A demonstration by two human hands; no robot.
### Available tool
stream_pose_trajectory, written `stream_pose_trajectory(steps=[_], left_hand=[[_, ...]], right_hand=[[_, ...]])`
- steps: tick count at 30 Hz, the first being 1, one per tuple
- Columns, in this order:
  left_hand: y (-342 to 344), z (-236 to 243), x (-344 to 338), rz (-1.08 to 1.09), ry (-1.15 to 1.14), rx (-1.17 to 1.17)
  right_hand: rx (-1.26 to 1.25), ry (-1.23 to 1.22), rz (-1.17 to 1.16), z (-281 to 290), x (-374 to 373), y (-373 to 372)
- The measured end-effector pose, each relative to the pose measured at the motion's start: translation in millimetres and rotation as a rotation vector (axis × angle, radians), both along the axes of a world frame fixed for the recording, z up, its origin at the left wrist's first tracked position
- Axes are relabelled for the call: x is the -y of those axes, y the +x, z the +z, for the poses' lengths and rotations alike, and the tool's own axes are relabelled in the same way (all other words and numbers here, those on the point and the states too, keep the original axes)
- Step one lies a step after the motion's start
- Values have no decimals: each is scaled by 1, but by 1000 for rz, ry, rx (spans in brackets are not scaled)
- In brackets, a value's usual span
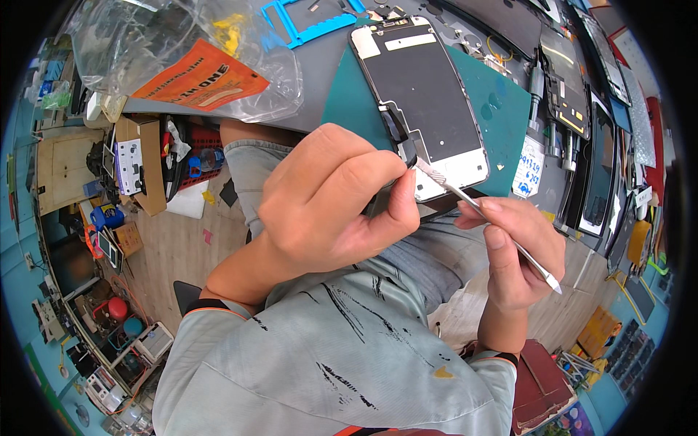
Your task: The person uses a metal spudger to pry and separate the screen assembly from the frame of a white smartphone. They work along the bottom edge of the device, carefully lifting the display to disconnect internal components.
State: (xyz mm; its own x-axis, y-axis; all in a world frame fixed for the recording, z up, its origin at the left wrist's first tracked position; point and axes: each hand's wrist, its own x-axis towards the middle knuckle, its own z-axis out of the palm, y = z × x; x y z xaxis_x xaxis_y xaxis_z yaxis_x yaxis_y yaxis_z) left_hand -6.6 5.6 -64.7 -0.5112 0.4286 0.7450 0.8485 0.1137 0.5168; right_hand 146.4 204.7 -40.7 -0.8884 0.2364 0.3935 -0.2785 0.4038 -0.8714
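Note:
My left hand (pixel 334 196) pinches a small black flex part (pixel 400 138) at the left lower edge of a phone screen assembly (pixel 429 80), which lies dark back up on a teal mat (pixel 505 109). My right hand (pixel 520 258) grips a slim metal pry tool (pixel 491 225), held at a slant with its far tip beside the black part and my left fingertips. Where that tip meets the part is too small to make out clearly.
A plastic bag with an orange label (pixel 200 76), a blue plastic frame (pixel 294 22) and several loose phone parts (pixel 567 102) share the grey worktop (pixel 320 65). Cardboard boxes (pixel 138 163) stand on the floor at left; a red seat (pixel 545 389) is behind my right arm.

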Motion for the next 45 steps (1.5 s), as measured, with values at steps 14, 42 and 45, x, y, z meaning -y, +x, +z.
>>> stream_pose_trajectory(steps=[14,42,45], left_hand=[[-1,-3,-3,-32,17,-56],[-7,-27,2,-134,89,-175],[-8,-29,0,-125,104,-202]], right_hand=[[4,34,-10,0,1,0],[-80,305,80,10,-7,-6],[-85,311,86,10,-7,-7]])
